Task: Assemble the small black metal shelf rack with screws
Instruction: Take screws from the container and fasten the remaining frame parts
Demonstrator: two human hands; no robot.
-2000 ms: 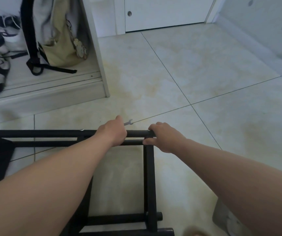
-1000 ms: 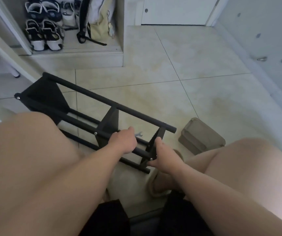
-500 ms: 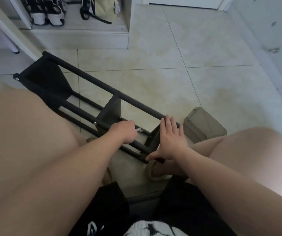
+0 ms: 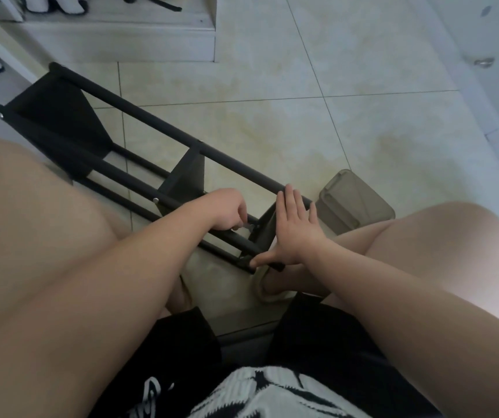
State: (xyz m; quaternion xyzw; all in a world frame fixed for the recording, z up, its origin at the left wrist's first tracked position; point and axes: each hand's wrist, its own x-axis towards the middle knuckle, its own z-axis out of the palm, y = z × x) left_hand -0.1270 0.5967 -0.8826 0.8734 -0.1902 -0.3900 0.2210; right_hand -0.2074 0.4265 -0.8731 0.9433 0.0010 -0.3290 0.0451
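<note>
We see the black metal rack [image 4: 158, 122] lying on its side on the tiled floor [image 4: 317, 125], running from the upper left of the frame down to the centre, between the seated person's knees. We judge it light enough to shift with 1 hand and stiff along its round bars. With joints not fully tightened, though, it would probably rack and twist, and the painted tubes look smooth enough to slip in a loose grasp. The best holds seem to be the flat end panel [image 4: 265, 233] and the bar ends beside the screw holes, where bracing stops the frame turning. The right hand [image 4: 296, 233] does just that: it lies flat against this near end panel, 4 fingers straight and together, with its thumb [image 4: 265, 260] stretched down to the lowest bar's end. The left hand [image 4: 227, 208] is curled, knuckles up, at the middle bar's end, fingertips pinching a small silvery piece [image 4: 247, 226]. It is too small for us to tell wrench from screw. A tan lidded box [image 4: 353, 200] sits on the floor just right of the rack.
</note>
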